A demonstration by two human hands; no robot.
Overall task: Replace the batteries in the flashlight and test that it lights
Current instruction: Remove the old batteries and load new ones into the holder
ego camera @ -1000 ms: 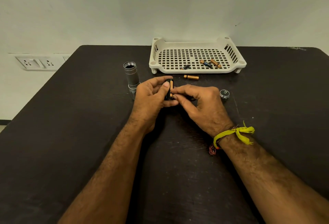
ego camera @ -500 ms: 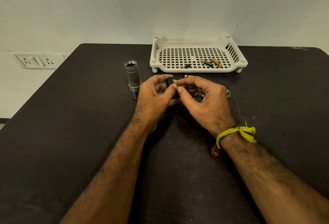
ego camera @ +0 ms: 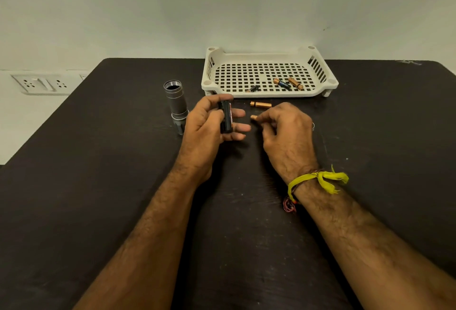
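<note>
While the left hand (ego camera: 209, 122) holds the black battery holder (ego camera: 226, 117) upright between thumb on top and curled fingers behind, one battery with a copper band shows seated in its side. That hand is half closed, its fingertips poking out past the holder toward the right hand (ego camera: 286, 132). The two hands are apart, with a short gap of bare table (ego camera: 98, 186) between them.

The right hand is loosely curled and pinches a copper battery (ego camera: 254, 117) between thumb and forefinger; only its tip shows, pointing at the holder. Just beyond this hand's knuckles lies a loose battery (ego camera: 261, 104) flat on the table, lengthwise across the view. A small silver cap (ego camera: 313, 126) peeks out on the far side of the right hand, mostly hidden. A yellow string (ego camera: 320, 179) is tied round the right wrist.

Just outside the left hand stands the grey flashlight body (ego camera: 176, 105), head down, its threaded end open upward. Farther ahead of both hands sits a white tray (ego camera: 269, 58), with three batteries (ego camera: 282, 84) lying near its front edge. On the wall well beyond the left hand is a socket plate (ego camera: 40, 84).
</note>
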